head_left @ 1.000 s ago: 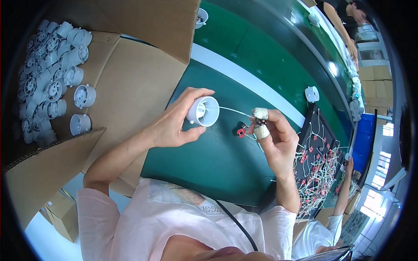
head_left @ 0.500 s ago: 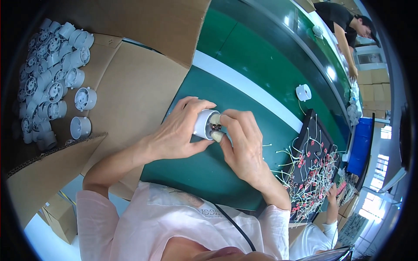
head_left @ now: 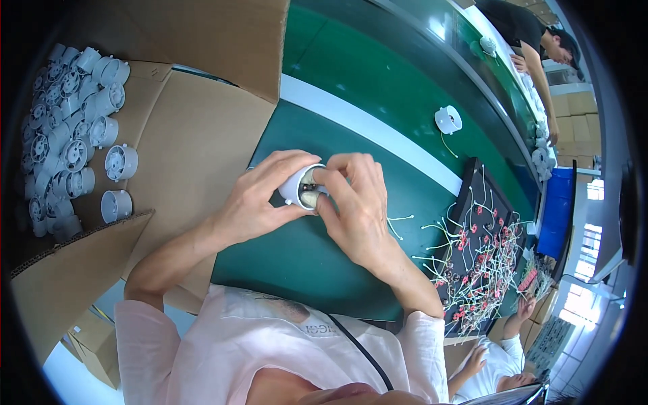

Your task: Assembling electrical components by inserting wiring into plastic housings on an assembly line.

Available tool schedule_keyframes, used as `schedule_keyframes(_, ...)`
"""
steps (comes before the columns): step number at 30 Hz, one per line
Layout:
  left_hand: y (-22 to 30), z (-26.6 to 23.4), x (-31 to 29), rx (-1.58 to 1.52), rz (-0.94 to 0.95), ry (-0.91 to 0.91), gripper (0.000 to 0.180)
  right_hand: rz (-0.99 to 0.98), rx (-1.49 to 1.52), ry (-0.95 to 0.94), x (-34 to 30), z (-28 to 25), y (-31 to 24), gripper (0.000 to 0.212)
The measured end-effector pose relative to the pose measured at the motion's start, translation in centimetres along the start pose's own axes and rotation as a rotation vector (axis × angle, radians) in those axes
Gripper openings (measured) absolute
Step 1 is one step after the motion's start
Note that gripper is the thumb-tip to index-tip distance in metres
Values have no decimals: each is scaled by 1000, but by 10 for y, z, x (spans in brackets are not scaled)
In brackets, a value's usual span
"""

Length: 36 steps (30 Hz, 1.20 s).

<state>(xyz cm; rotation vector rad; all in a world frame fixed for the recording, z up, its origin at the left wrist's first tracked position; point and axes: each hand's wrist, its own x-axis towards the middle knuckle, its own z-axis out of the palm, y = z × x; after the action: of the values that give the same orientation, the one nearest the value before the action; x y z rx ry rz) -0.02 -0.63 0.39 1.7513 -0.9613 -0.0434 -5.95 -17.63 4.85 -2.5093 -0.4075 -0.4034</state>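
Note:
My left hand (head_left: 262, 192) is wrapped around a white round plastic housing (head_left: 290, 191), its opening tilted toward my right hand. My right hand (head_left: 356, 206) wears pale finger cots on thumb and forefinger. Those two fingertips reach inside the housing's mouth, pinching a small dark part (head_left: 310, 187) whose exact shape is hidden. Just right of my right hand, thin white wire ends (head_left: 401, 219) lie on the green table (head_left: 290, 270).
A cardboard box (head_left: 196, 108) at left holds many similar white housings (head_left: 74, 154). At right, a black tray (head_left: 476, 177) carries tangled white-wired red and dark parts. Beyond a white strip, another housing (head_left: 448, 119) sits on the green belt (head_left: 351, 74). Two other people work at the right.
My right fingertips have gone deeper into the housing. The housing on the belt has shifted left and turned. At lower right, another person's hands and head have come further into view.

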Motion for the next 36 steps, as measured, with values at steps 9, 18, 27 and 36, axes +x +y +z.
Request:
schedule_keyframes(9, -1, 10, 6, -27, 17, 54, 59, 227, 288, 40, -5, 11, 14, 31)
schedule_keyframes(18, 22, -26, -1, 459, -77, 187, 62, 307, 356, 95, 33, 15, 84, 22)
schedule_keyframes(27, -1, -66, -91, 938, -386, 238, 62, -61, -203, 471, 81, 1, 77, 24)
schedule_keyframes(36, -18, -65, -68, 865, -180, -65, 53, -616, 656, -146, 177, 152, -88, 34)
